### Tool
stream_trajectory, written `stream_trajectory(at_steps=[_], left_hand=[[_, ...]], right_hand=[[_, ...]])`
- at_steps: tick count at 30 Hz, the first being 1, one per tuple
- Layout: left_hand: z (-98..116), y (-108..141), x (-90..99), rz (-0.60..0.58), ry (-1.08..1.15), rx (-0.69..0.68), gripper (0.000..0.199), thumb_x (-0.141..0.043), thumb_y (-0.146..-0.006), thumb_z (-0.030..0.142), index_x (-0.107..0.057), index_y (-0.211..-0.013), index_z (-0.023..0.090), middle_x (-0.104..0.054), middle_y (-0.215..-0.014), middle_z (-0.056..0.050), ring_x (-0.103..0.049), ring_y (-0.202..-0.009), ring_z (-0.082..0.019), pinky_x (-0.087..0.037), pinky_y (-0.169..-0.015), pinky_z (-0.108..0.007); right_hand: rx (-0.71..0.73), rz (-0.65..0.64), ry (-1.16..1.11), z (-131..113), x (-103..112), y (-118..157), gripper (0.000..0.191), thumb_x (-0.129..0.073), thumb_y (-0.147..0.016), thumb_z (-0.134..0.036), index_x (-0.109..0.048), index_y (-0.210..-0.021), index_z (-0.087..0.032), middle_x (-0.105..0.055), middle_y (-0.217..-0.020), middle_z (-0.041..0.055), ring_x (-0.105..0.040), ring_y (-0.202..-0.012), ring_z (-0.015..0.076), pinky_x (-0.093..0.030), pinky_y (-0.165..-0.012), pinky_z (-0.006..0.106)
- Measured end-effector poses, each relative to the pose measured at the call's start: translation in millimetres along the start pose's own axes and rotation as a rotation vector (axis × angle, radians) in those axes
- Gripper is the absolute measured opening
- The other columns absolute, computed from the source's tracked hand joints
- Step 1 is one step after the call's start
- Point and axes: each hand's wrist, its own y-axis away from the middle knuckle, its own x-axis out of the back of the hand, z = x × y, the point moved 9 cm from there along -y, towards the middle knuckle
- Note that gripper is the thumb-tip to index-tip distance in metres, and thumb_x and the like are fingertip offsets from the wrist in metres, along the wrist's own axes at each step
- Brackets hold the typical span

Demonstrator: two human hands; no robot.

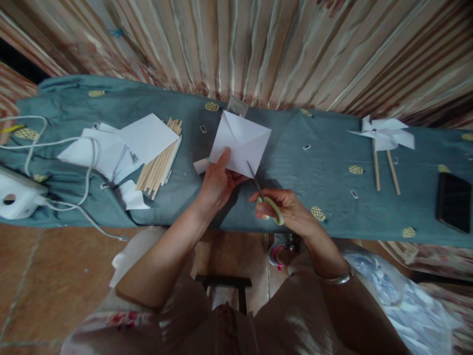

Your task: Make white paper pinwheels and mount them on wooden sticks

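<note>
Toward five o'clock of the creased white sheet [242, 143], the right hand [288, 204] has its grip wrapped round the green-handled scissors [256, 181], whose visible blade crosses the lower corner; whether the blades are apart I cannot tell. At seven o'clock, the left hand [218, 182] clamps the sheet above the table [314, 158], thumb on top, fingers beneath. A fingertip could get nicked, those fingers being near the blade; a sagging, unsupported edge could skew a cut. Farther off, at three o'clock, paper pinwheels [388, 139] look safely distant.

the light is dim, and the view's edges look stretched and soft.
</note>
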Motion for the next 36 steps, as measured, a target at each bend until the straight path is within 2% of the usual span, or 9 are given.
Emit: stream_trajectory(at_steps=[6, 9, 13, 25, 29, 36], left_hand=[[3, 0, -2.2, -0.016, -0.004, -0.021, 0.028, -0.042, -0.104, 0.023, -0.068, -0.095, 0.019, -0.073, -0.076, -0.002, -0.071, -0.064, -0.015, -0.062, -0.073, -0.030], [2, 0, -1.8, -0.003, 0.021, -0.004, 0.023, -0.046, -0.103, 0.024, -0.068, -0.103, 0.019, -0.074, -0.076, -0.002, -0.072, -0.066, -0.015, -0.061, -0.073, -0.028], [-1, 1, -1.8, -0.004, 0.044, 0.031, 0.024, -0.048, -0.103, 0.026, -0.065, -0.116, 0.018, -0.075, -0.078, -0.003, -0.075, -0.072, -0.016, -0.061, -0.073, -0.026], [3, 3, -5.8, -0.024, -0.023, 0.000, 0.030, -0.038, -0.105, 0.022, -0.064, -0.091, 0.018, -0.074, -0.074, -0.002, -0.074, -0.065, -0.016, -0.061, -0.071, -0.028], [-2, 4, -2.8, -0.005, -0.053, 0.012, 0.024, -0.044, -0.103, 0.021, -0.065, -0.091, 0.017, -0.073, -0.071, 0.000, -0.074, -0.067, -0.016, -0.063, -0.077, -0.032], [-8, 7, -2.3, 0.003, -0.048, 0.048, 0.020, -0.047, -0.100, 0.022, -0.068, -0.101, 0.018, -0.075, -0.074, -0.002, -0.076, -0.074, -0.019, -0.064, -0.076, -0.032]], right_hand=[[-0.038, 0.017, -0.041, 4, 0, -1, 0.050, -0.092, -0.054, -0.055, -0.070, -0.082, -0.020, -0.063, -0.063, -0.0051, -0.059, -0.053, 0.0083, -0.048, -0.050, 0.020], [-0.040, 0.033, -0.072, 7, 0, -2, 0.051, -0.093, -0.051, -0.055, -0.070, -0.080, -0.020, -0.063, -0.064, -0.0052, -0.058, -0.052, 0.0073, -0.047, -0.049, 0.018], [-0.018, 0.025, -0.067, 7, -1, -3, 0.047, -0.092, -0.055, -0.054, -0.070, -0.080, -0.020, -0.062, -0.061, -0.0053, -0.056, -0.051, 0.0073, -0.044, -0.046, 0.018], [-0.030, 0.054, -0.077, 7, 0, -3, 0.047, -0.092, -0.054, -0.053, -0.070, -0.078, -0.020, -0.062, -0.060, -0.0058, -0.056, -0.050, 0.0072, -0.044, -0.046, 0.019], [-0.041, 0.077, -0.083, 6, 1, -2, 0.052, -0.092, -0.051, -0.058, -0.070, -0.079, -0.020, -0.063, -0.061, -0.0055, -0.059, -0.052, 0.0085, -0.047, -0.048, 0.020], [-0.030, 0.062, -0.059, 3, 1, -1, 0.051, -0.091, -0.053, -0.059, -0.070, -0.080, -0.021, -0.063, -0.059, -0.0053, -0.058, -0.052, 0.0104, -0.049, -0.051, 0.023]])
